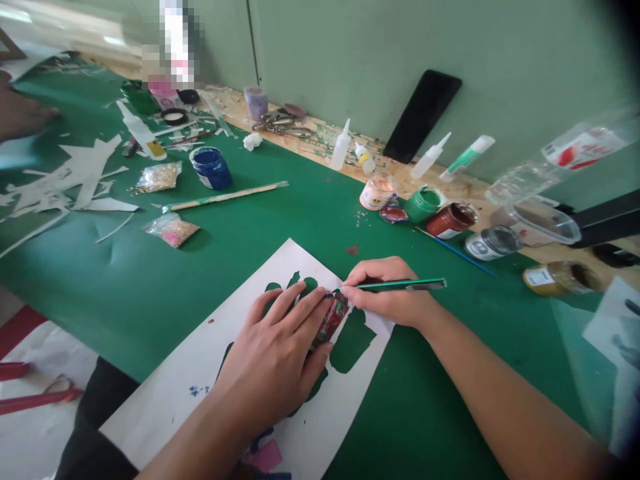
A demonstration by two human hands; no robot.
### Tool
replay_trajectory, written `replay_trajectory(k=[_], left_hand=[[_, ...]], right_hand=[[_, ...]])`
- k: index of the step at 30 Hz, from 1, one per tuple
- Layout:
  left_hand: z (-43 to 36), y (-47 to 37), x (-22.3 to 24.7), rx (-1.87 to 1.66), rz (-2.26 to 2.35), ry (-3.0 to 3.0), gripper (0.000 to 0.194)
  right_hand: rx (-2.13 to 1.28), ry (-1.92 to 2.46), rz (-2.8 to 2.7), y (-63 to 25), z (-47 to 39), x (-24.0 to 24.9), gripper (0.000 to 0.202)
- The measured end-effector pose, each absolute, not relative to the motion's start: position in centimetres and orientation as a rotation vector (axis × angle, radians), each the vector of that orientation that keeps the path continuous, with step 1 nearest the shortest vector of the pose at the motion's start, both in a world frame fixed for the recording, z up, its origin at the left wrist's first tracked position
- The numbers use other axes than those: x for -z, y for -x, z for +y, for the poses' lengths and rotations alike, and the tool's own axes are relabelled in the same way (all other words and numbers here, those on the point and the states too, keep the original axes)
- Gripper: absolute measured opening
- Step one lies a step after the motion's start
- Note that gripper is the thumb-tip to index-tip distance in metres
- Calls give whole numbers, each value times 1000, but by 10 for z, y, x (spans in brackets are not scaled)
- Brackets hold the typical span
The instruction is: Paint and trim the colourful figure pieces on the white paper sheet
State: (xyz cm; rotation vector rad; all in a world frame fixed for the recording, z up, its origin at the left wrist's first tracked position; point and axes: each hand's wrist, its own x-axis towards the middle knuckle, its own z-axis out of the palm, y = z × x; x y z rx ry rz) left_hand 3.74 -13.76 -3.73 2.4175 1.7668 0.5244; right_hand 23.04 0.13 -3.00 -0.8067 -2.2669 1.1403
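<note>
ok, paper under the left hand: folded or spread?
Spread: the white paper sheet lies flat, green tabletop showing through its cut-outs.

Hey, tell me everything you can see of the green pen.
The pen is slim, green and plastic-looking, with a greyish clip toward its rear end. The right hand grips it near the tip, which points toward the colourful patterned piece on the white sheet. Whether the tip touches is too small to tell.
</note>
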Motion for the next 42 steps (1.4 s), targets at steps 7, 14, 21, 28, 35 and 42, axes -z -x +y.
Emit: replay_trajectory(k=[7, 14, 21, 28, 35, 42], left_hand=[[-135, -37, 37, -550, 1754, -2379, 44], [-134, -37, 38, -552, 1756, -2379, 43], [-135, -37, 38, -548, 1762, -2374, 42], [-135, -37, 38, -558, 1758, -2381, 42], [-135, -37, 37, -551, 1756, -2370, 43], [-135, -37, 37, -539, 1756, -2359, 43]], right_hand=[[-1147, 753, -2268, -231, 4, 33, 7], [-1143, 725, -2278, -229, 4, 33, 8], [-1106, 678, -2304, -230, 3, 32, 8], [-1105, 603, -2307, -228, 5, 33, 10], [-1126, 591, -2317, -230, 4, 31, 12], [-1128, 609, -2326, -230, 4, 30, 15]])
